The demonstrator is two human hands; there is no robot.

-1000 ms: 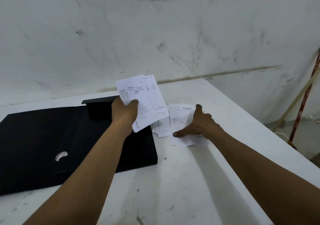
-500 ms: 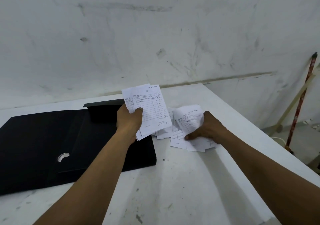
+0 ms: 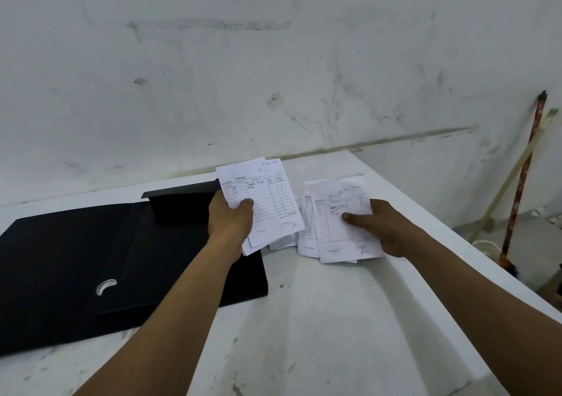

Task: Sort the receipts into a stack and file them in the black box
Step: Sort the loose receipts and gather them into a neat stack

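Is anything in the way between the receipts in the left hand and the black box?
Nothing visible. The left hand holds its receipt stack at the right edge of the black box, whose black surface shows bare. The right hand and its receipts are off to the right.

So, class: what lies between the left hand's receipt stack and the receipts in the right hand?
In the head view, a few loose receipts lie on the white table between them.

White receipts (image 3: 273,204) beside open black box (image 3: 76,252)
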